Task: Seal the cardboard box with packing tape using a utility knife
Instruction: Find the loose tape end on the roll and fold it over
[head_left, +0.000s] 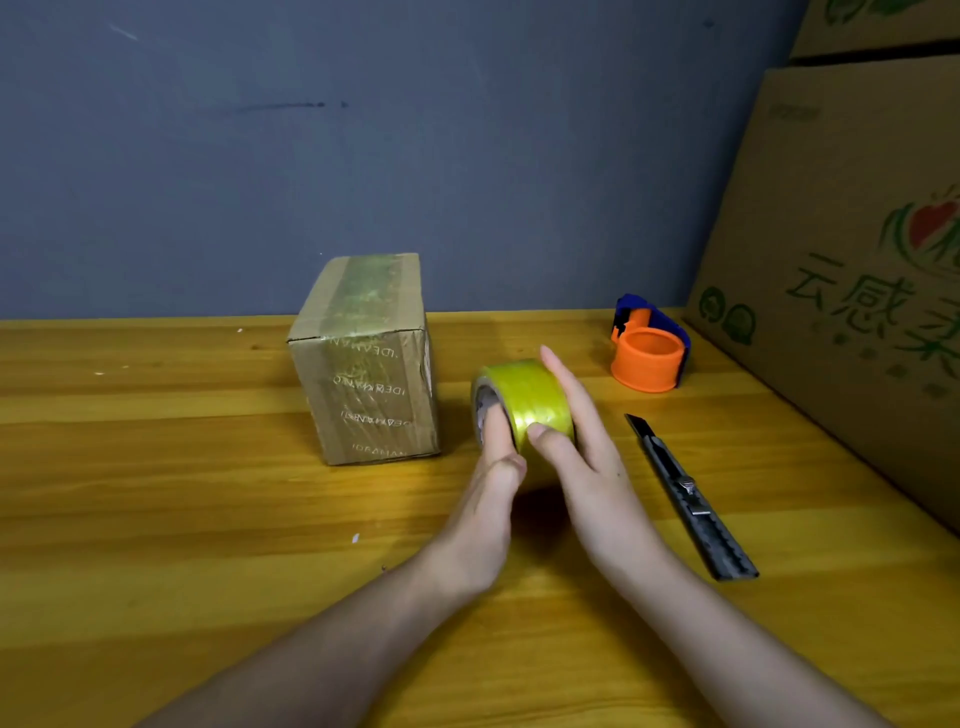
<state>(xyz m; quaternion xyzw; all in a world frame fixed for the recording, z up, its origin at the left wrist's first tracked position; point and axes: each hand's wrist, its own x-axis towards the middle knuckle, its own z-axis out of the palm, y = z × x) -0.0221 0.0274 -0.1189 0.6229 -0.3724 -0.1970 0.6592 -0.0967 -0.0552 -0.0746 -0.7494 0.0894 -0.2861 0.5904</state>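
A small cardboard box (363, 358) stands on the wooden table (156, 467), with tape over its top and front face. To its right both my hands hold a roll of yellowish packing tape (530, 400) just above the table. My left hand (491, 499) has fingers inside the roll's core and its thumb at the roll's near edge. My right hand (582, 441) lies along the roll's right side, thumb pressed on the outer tape surface. A grey utility knife (685, 493) lies on the table right of my right hand, blade extended and pointing away.
An orange and blue tape dispenser (649, 348) sits at the back right of the table. Large printed cardboard cartons (841, 249) are stacked along the right edge. A grey wall (363, 130) runs behind the table.
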